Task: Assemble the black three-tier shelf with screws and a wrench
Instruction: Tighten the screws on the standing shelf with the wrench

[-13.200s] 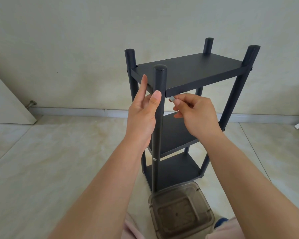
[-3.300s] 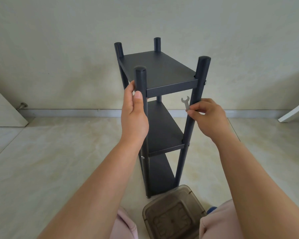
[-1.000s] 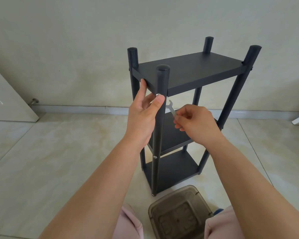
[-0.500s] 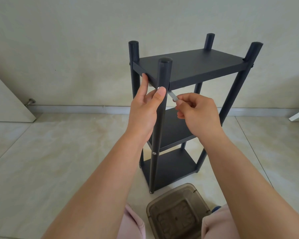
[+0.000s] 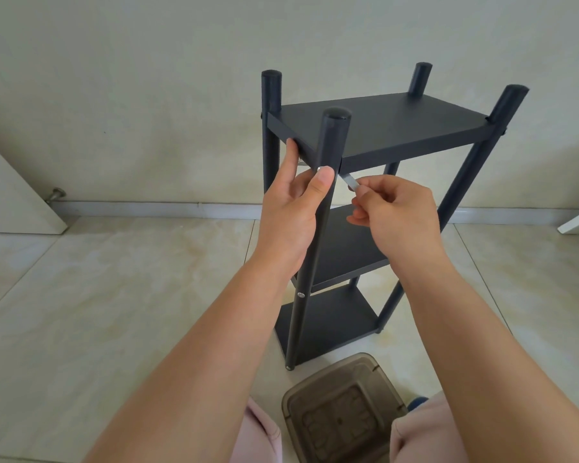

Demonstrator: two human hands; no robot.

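Shelf: black three-tier shelf [image 5: 375, 125] stands upright on the floor in the centre-right of the frame, four round posts rising above the top board
Near post: the closest post [image 5: 328, 162] runs down the middle of the frame – a small silver screw head [image 5: 319, 168] shows on it just under the top board, another lower down by the middle board
Wrench: thin silver wrench [image 5: 349, 180] slants up and left to the near post below the top board; its head is hidden behind the post
Right hand: right hand [image 5: 395, 215] pinches the wrench's lower end between thumb and forefinger, other fingers curled
Left hand: left hand [image 5: 293, 212] wraps the near post, thumb tip beside the upper screw, a fingertip touching the edge of the top board
Floor: pale marbled tiles [image 5: 114, 295] – a brown translucent plastic container [image 5: 343, 412] sits at the bottom centre, between the person's pink-clad knees
Background: plain wall with a white skirting; a white door edge at the left edge
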